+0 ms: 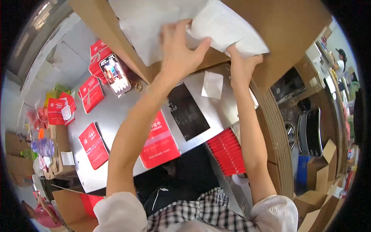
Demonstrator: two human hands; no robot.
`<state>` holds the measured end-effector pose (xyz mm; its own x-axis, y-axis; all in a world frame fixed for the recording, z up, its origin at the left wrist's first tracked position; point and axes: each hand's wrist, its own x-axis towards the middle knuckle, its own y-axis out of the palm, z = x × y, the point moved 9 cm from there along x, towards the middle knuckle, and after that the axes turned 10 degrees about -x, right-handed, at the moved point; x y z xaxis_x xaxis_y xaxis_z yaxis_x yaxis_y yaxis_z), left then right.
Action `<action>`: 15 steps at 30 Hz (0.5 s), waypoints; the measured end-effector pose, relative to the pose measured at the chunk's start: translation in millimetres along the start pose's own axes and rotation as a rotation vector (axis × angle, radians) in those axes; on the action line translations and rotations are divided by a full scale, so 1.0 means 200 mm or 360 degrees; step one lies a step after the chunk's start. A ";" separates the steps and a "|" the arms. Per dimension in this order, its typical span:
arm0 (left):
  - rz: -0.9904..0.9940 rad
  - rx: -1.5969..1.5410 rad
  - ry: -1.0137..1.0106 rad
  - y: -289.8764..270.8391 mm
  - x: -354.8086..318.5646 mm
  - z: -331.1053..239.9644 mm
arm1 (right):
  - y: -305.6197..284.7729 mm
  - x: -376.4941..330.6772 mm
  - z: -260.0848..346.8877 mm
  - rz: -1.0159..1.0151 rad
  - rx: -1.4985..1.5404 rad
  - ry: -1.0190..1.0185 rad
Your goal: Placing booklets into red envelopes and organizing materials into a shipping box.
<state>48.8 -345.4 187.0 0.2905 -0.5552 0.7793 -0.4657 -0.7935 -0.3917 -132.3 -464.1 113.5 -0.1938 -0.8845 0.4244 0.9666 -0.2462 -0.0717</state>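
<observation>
Both my arms reach up to a large cardboard box (pixel 301 34) at the top of the head view. White paper-like sheets (pixel 226 27) lie in its mouth, some bent over. My left hand (pixel 179 52) is against them with thumb and fingers spread; it is slightly blurred. My right hand (pixel 242 65) pinches the near edge of the white sheets between thumb and fingers. Below the hands, a small white paper (pixel 212 85) and a black rectangular sheet (pixel 188 112) lie on the metal table (pixel 119 104). A red printed packet (pixel 160 145) sits partly beneath my left forearm.
A lit phone (pixel 115 74) leans against red packets (pixel 91 93) at the left, beside a beaded bracelet (pixel 137 85). Another red packet (pixel 93 145) lies near the left edge. Stacked red packets (pixel 228 151) stand below the table's right side. Open cartons (pixel 319 193) occupy the lower right.
</observation>
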 end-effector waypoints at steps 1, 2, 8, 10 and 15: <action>-0.0091 0.0016 0.0301 -0.12 -0.01 -0.18 | 0.02 -0.07 -0.05 0.0304 0.0482 0.0347; -0.0185 0.0041 0.0601 -0.22 -0.04 -0.34 | 0.07 -0.18 -0.08 0.0727 0.0691 0.0682; 0.0339 -0.0287 0.0436 0.00 -0.20 -0.36 | -0.01 -0.47 -0.38 0.1040 0.0888 0.1268; 0.0448 -0.0191 0.0543 0.09 -0.16 -0.38 | -0.07 -0.29 -0.42 0.0921 0.0694 0.1086; 0.0440 0.0180 0.0439 0.41 -0.07 -0.42 | -0.29 0.12 -0.13 0.0694 -0.0435 -0.0246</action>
<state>-63.4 -381.4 184.2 -0.0753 -0.6759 0.7331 -0.3952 -0.6548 -0.6443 -196.7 -480.7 104.6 0.2627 -0.8642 0.4292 0.8689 0.0185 -0.4946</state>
